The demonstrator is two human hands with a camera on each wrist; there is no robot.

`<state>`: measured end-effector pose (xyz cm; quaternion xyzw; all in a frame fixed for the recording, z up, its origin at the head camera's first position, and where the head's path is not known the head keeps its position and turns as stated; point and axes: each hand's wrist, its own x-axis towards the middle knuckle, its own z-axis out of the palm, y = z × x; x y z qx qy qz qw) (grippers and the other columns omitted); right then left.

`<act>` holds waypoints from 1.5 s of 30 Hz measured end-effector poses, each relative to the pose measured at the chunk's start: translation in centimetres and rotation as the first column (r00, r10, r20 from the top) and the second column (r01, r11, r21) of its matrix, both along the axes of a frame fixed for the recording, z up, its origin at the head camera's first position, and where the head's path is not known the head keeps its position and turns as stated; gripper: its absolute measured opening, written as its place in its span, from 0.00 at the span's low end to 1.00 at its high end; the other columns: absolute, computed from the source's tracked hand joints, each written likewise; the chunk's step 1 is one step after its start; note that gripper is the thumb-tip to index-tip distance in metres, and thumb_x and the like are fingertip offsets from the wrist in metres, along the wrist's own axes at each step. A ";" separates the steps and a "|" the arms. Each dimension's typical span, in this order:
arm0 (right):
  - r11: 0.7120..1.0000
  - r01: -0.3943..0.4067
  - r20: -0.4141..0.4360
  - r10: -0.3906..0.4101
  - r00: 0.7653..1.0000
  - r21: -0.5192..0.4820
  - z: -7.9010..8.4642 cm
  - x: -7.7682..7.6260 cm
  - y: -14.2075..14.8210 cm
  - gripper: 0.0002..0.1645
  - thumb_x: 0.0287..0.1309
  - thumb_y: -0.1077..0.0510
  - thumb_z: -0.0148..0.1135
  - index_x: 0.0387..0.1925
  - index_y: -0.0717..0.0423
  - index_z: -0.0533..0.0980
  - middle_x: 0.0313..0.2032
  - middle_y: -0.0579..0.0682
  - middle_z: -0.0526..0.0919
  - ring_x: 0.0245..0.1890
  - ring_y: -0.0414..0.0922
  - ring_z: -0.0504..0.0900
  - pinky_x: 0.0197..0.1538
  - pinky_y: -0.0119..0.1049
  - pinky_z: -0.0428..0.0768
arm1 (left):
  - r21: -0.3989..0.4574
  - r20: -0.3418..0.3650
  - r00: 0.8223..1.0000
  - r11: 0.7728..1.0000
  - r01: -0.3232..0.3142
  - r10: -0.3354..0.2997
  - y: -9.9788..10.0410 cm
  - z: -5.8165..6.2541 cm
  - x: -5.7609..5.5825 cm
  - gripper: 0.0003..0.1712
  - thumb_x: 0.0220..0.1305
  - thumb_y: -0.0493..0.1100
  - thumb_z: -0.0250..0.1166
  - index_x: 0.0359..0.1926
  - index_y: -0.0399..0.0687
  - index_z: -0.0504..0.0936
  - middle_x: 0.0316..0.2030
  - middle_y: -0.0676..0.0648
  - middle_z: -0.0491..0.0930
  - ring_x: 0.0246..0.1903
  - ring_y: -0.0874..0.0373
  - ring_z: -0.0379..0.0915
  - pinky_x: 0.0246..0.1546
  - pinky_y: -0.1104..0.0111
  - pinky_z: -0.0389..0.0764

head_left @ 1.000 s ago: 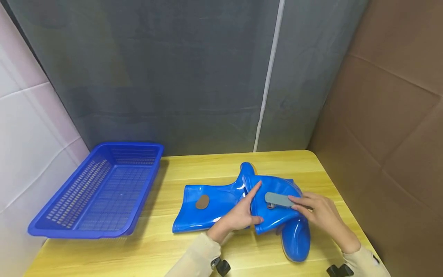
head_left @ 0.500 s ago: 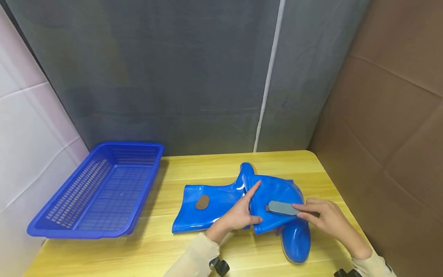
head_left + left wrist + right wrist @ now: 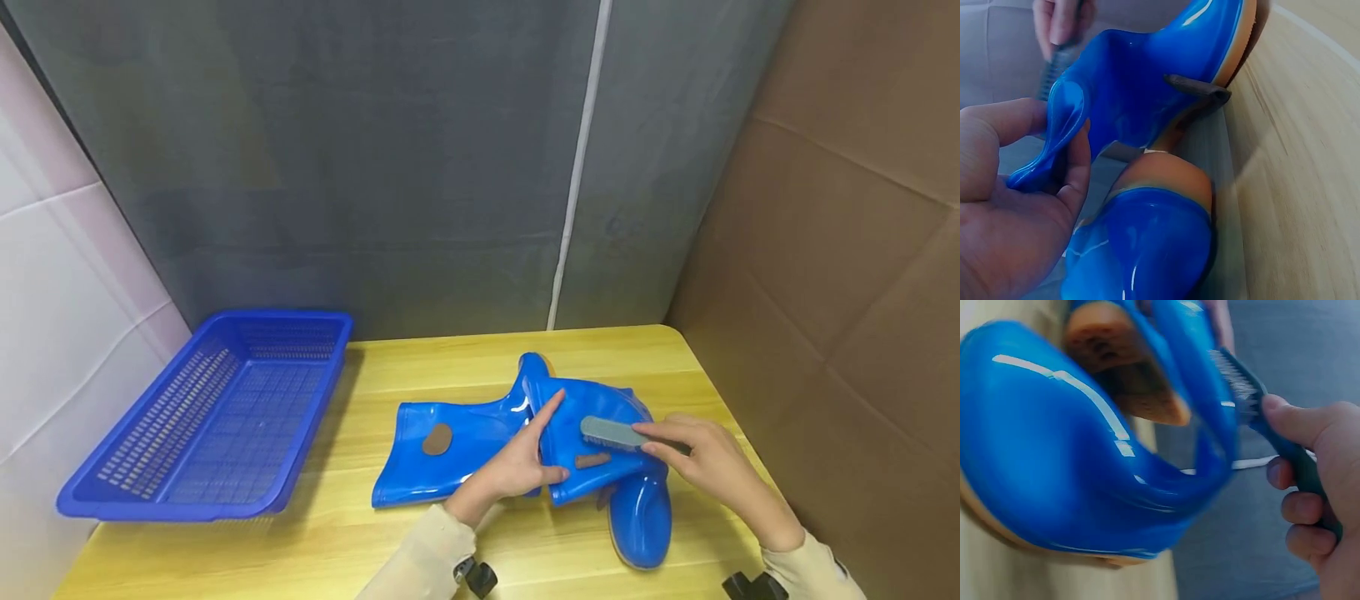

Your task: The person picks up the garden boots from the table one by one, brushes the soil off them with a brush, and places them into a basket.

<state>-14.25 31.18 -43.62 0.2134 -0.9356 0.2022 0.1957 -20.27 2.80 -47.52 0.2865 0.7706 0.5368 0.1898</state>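
Observation:
Two shiny blue rain boots lie on the table, the right-hand boot [image 3: 562, 417] resting across the other boot [image 3: 480, 421]. My left hand [image 3: 517, 467] grips the upper boot's shaft at its opening; in the left wrist view the rim is pinched between thumb and fingers. My right hand [image 3: 705, 462] holds a grey-green brush [image 3: 611, 432] by its handle. Its bristles [image 3: 1232, 375] face down at the upper boot's shaft. Beside the brush head, a brown strip [image 3: 592, 460] lies on that shaft. A round brown patch [image 3: 437, 439] is on the lower boot's shaft.
A blue plastic basket [image 3: 296, 467] with mesh sides stands at the table's left. In the left wrist view, a dark brown curled piece [image 3: 1197, 87] sticks out by the upper boot's sole. The yellow wood table [image 3: 420, 550] ends at a dark curtain [image 3: 375, 167] behind.
The brush in my right hand went down toward the near side over the brown strip, then back up and away, leaving the strip uncovered. My left hand has stayed at the boot's opening.

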 end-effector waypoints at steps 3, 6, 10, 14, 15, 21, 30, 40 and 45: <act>0.999 -0.038 0.057 0.036 0.998 0.028 -0.8 -0.1 -0.2 0.16 0.54 0.54 0.72 0.46 0.40 0.86 0.32 0.33 0.86 0.32 0.29 0.79 0.34 0.28 0.80 | -0.010 -0.018 1.000 1.000 0.006 -0.006 0.0 0.1 -0.1 0.62 0.57 0.35 0.70 0.78 0.71 0.39 0.78 0.43 0.51 0.73 0.38 0.58 0.65 0.45 0.73; 0.994 -0.110 0.145 0.111 0.983 -0.013 -1.1 0.1 -0.3 0.15 0.55 0.54 0.71 0.46 0.40 0.87 0.28 0.31 0.82 0.30 0.25 0.74 0.32 0.25 0.77 | -0.013 -0.027 1.000 1.000 0.015 -0.015 -0.1 0.3 -0.2 0.62 0.57 0.34 0.69 0.79 0.71 0.39 0.78 0.43 0.50 0.73 0.38 0.58 0.66 0.44 0.71; 0.981 -0.190 0.204 0.196 0.959 -0.046 -1.0 0.5 -0.6 0.14 0.57 0.52 0.69 0.47 0.39 0.86 0.23 0.29 0.74 0.27 0.24 0.67 0.28 0.23 0.70 | -0.022 -0.038 0.999 1.000 0.012 -0.013 -0.3 0.3 -0.5 0.62 0.57 0.32 0.68 0.79 0.70 0.38 0.77 0.43 0.51 0.71 0.38 0.61 0.66 0.44 0.72; 0.976 -0.214 0.196 0.215 0.957 -0.026 -0.6 0.9 -0.8 0.14 0.57 0.50 0.69 0.47 0.39 0.86 0.22 0.29 0.70 0.26 0.23 0.65 0.27 0.21 0.68 | -0.059 -0.050 0.999 0.998 -0.003 0.000 -0.3 0.0 -0.5 0.61 0.58 0.34 0.69 0.78 0.71 0.38 0.77 0.42 0.52 0.71 0.37 0.62 0.64 0.44 0.74; 0.977 -0.214 0.190 0.214 0.958 -0.020 -0.6 1.1 -0.8 0.14 0.56 0.50 0.70 0.46 0.38 0.86 0.21 0.29 0.70 0.25 0.23 0.65 0.27 0.21 0.68 | -0.071 -0.052 0.999 0.997 -0.005 0.001 -0.3 -0.1 -0.5 0.61 0.58 0.34 0.69 0.78 0.71 0.38 0.77 0.42 0.52 0.70 0.37 0.62 0.63 0.44 0.74; 0.976 -0.219 0.258 0.215 0.942 -0.014 -0.5 2.3 -1.1 0.15 0.57 0.46 0.69 0.48 0.37 0.85 0.26 0.30 0.78 0.29 0.24 0.69 0.30 0.23 0.74 | -0.112 -0.096 0.995 0.993 -0.021 0.010 -0.3 -0.4 -0.4 0.61 0.60 0.35 0.68 0.79 0.71 0.37 0.76 0.40 0.55 0.70 0.34 0.63 0.59 0.43 0.77; 0.972 -0.234 0.330 0.221 0.918 0.002 -1.6 3.1 -1.2 0.15 0.60 0.44 0.65 0.48 0.38 0.85 0.30 0.32 0.82 0.29 0.23 0.69 0.28 0.22 0.72 | -0.128 -0.104 0.994 0.991 -0.044 0.031 -0.6 -0.2 -0.7 0.61 0.60 0.34 0.68 0.78 0.72 0.38 0.77 0.39 0.54 0.71 0.33 0.60 0.60 0.41 0.76; 0.984 -0.175 0.377 0.151 0.914 0.032 -2.7 3.8 -1.1 0.15 0.60 0.42 0.65 0.47 0.36 0.86 0.29 0.29 0.81 0.27 0.23 0.68 0.28 0.21 0.70 | -0.143 -0.088 0.996 0.989 -0.045 0.032 -0.4 0.2 -0.7 0.60 0.60 0.37 0.69 0.78 0.73 0.39 0.77 0.42 0.54 0.71 0.36 0.60 0.62 0.42 0.74; 0.984 -0.174 0.357 0.149 0.922 0.037 -3.0 4.0 -1.0 0.14 0.59 0.43 0.66 0.46 0.36 0.86 0.27 0.28 0.77 0.26 0.23 0.65 0.26 0.21 0.67 | -0.127 -0.071 0.997 0.991 -0.041 0.032 -0.4 0.3 -0.7 0.61 0.59 0.36 0.70 0.78 0.73 0.39 0.77 0.41 0.54 0.71 0.36 0.60 0.62 0.42 0.74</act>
